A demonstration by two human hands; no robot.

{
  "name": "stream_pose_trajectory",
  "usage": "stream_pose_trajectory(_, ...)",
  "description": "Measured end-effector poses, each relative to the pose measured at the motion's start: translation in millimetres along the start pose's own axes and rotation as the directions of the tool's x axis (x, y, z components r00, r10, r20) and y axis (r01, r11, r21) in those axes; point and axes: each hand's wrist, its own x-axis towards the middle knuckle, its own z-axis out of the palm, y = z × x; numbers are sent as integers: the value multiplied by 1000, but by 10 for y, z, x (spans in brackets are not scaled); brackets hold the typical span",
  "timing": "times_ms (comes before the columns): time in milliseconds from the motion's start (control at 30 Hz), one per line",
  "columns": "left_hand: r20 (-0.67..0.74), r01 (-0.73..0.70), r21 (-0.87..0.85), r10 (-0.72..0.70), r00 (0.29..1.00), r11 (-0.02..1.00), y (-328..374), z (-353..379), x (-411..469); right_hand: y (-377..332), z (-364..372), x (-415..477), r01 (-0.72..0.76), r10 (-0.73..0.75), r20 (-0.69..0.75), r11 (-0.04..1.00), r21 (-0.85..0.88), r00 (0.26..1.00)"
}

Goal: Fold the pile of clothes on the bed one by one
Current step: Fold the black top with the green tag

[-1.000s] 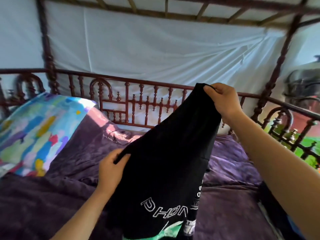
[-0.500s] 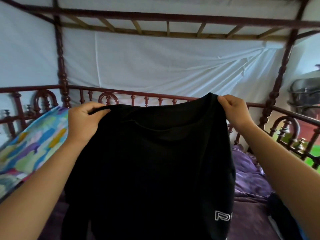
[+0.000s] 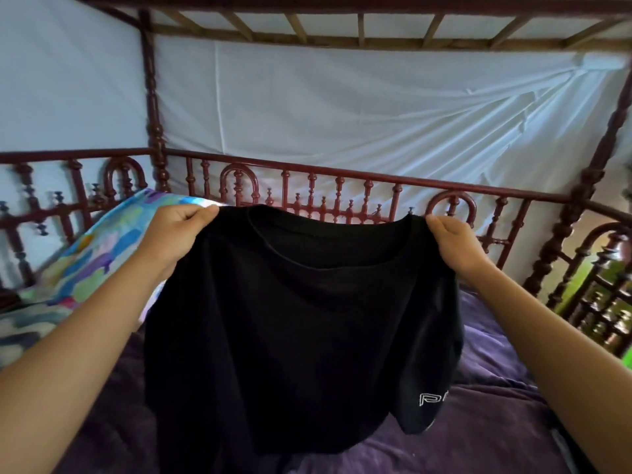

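A black T-shirt [image 3: 294, 330] hangs spread out in front of me above the bed, its round neckline at the top and white lettering on the lower right corner. My left hand [image 3: 174, 234] pinches the shirt's left shoulder. My right hand [image 3: 455, 244] pinches the right shoulder. Both hands are at the same height, arms stretched forward. The shirt hides the middle of the bed behind it.
The bed has a purple cover [image 3: 489, 422]. A multicoloured pillow [image 3: 85, 265] lies at the left. A dark red wooden railing [image 3: 342, 193] runs around the bed, with posts and a slatted canopy above. White cloth [image 3: 342, 107] hangs behind it.
My left hand rose from low on the shirt to its left shoulder, spreading the shirt wide. Since then the shirt has been held a little lower and flatter.
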Motion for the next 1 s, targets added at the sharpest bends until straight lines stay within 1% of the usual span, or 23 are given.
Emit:
stream_pose_trajectory(67,-15,37,4,-37,999,999,-111,-10,-4,100,63,1,6,-6,57,1000,5,998)
stream_pose_trajectory(133,-30,37,35,-36,999,999,-211,-1,29,186,122,32,7,-7,83,1000,1,997)
stream_pose_trajectory(267,-10,7,204,-5,1000,979,-275,153,237,322,262,219,-41,43,59,998,-40,997)
stream_pose_trajectory(367,11,16,273,-20,1000,962,-214,367,527,352,383,484,-168,168,-10,978,-120,986)
stream_pose_trajectory(433,30,28,299,-38,999,954,-178,497,751,322,450,704,-240,233,-86,966,-92,969)
stream_pose_trajectory(500,21,20,320,-28,999,947,-143,606,989,252,487,941,-269,261,-161,962,-35,952)
stream_pose_trajectory(600,-23,-31,267,39,999,963,-86,755,1353,167,484,1318,-239,224,-257,971,-27,940)
stream_pose_trajectory(667,-65,-84,249,103,993,965,-35,850,1606,99,451,1572,-168,156,-310,986,-12,938)
stream_pose_trajectory(800,-160,-171,151,195,968,974,57,1012,2011,-41,362,1942,-19,69,-413,992,124,908)
stream_pose_trajectory(867,-179,-210,81,221,959,974,18,1049,2049,-30,312,1982,18,47,-412,988,153,910)
stream_pose_trajectory(933,-125,-241,51,245,961,969,-136,1044,1920,63,296,1873,13,45,-373,988,152,927)
stream_pose_trajectory(1000,-2,-244,107,246,969,964,-422,1016,1621,296,346,1598,-25,55,-323,995,97,945)
